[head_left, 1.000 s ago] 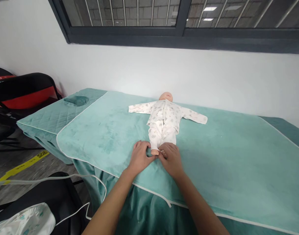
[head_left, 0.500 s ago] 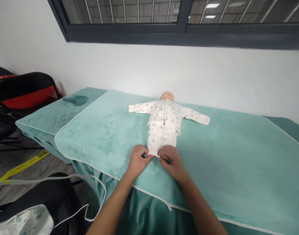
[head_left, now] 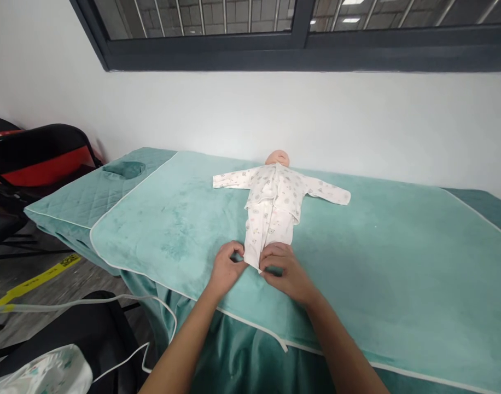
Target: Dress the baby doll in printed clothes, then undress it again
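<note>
A baby doll (head_left: 278, 158) lies on its back on a green sheet, its head toward the wall. It wears a white printed shirt (head_left: 275, 186) with both sleeves spread sideways, and white printed baby pants (head_left: 256, 227). At the near end, my left hand (head_left: 227, 268) pinches the outer edge of one pant leg's cuff. My right hand (head_left: 284, 272) pinches the inner edge of that same cuff, and its fingers cover the end of the other leg. The doll's feet are hidden.
The green sheet (head_left: 377, 262) covers a padded bed with a face hole (head_left: 125, 169) at the left. Black and red chairs (head_left: 45, 153) stand at the left. A diaper (head_left: 49, 372) lies on a black chair near a white cable (head_left: 111, 300). A wall and window are behind.
The pant leg's cuff is drawn lower and flatter toward me, with my hands slightly farther apart at its two edges. The view has shifted a little.
</note>
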A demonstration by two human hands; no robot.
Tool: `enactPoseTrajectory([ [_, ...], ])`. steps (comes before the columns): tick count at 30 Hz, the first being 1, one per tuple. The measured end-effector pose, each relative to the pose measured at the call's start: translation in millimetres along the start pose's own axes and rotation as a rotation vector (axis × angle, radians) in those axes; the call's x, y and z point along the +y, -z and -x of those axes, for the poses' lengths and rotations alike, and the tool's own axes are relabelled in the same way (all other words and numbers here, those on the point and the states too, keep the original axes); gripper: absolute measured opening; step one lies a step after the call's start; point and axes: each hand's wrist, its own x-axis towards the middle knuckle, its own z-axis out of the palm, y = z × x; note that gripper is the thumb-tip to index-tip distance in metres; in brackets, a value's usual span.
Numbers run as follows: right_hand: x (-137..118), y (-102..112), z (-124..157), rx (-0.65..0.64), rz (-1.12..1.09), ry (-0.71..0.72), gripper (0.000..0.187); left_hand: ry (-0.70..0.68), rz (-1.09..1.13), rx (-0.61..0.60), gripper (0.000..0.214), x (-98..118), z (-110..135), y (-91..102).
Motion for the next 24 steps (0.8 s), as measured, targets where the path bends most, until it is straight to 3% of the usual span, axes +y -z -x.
enactPoseTrajectory([
  [4,3,-8,3,0.060,0.076,-0.008,0.011,0.007,-0.025,0.000,0.008,1,2,2.0],
  [9,12,-15,9,0.245,0.108,-0.011,0.020,-0.011,0.024,0.006,0.007,-2,2,4.2],
  [14,15,-20,26,0.421,0.263,-0.165,0.036,0.004,0.052,0.028,0.008,-3,3,4.7],
  [20,9,-25,42,0.482,0.271,-0.355,0.017,0.015,0.055,0.028,0.009,-2,3,4.6],
  [24,8,-23,40,0.469,0.240,-0.382,0.005,0.025,0.052,0.036,0.009,-1,3,4.1],
])
